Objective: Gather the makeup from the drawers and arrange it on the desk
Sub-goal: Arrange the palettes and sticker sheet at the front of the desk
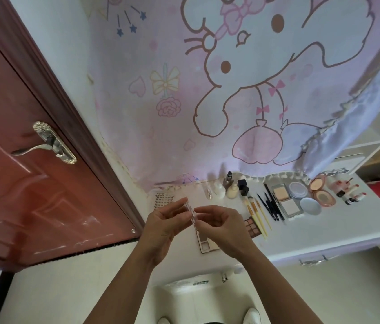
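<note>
Left hand (pixel 164 222) and right hand (pixel 222 226): each pinches one end of a slim clear case (pixel 192 212), held in the air just above the desk (pixel 324 230) | Handling: probably light, rigid, slippery plastic; safest gripped along its long edges | Beneath: palette (pixel 207 244); brushes (pixel 257 215) nearby, rightward.

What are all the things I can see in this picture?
door: one, reddish-brown, left
curtain: one, pink, behind desk
desk: one, white, right
brushes: three, yellow-handled, desk middle
pencils: several, black, right of brushes
blue compact: one, pale blue, desk back
pink compact: one, pink, beside blue compact
palette: one, brown shades, beside right hand
clear case: one, transparent, between both hands
left hand: one, pinching case top
right hand: one, pinching case bottom
</note>
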{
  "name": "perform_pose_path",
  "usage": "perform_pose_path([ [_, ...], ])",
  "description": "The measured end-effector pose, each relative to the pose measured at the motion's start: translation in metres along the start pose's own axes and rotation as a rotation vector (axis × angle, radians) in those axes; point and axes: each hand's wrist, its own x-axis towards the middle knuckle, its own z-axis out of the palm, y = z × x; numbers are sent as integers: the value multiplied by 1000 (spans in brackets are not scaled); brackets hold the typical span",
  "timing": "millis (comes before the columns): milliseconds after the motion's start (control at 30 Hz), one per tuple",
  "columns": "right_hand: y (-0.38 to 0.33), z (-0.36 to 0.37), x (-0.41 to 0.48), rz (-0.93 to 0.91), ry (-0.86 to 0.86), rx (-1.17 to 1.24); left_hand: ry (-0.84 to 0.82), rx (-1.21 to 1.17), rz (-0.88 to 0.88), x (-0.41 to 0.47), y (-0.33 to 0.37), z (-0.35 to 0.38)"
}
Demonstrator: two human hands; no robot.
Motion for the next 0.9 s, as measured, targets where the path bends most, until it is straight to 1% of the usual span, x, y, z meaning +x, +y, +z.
perform_pose_path([
  [200,7,-9,3,-12,-25,-99,-4,11,-31,-1,-3,4],
  [400,14,-10,5,-40,-35,-125,-7,25,-58,1,-5,5],
  [500,18,-12,5,-62,-5,-130,-9,-50,-74,3,-4,5],
  [567,19,-13,4,-88,-19,-142,-13,-110,-92,4,-3,4],
  [633,18,-13,2,-154,-34,-181,-22,-141,-118,4,-2,5],
  [700,16,-13,2,-265,-16,-280,-25,-145,-148,4,-1,5],
  [800,12,-12,5,-397,18,-391,-31,-117,-195,3,1,5],
  [900,11,-11,8,-488,1,-488,-26,-87,-214,3,5,6],
])
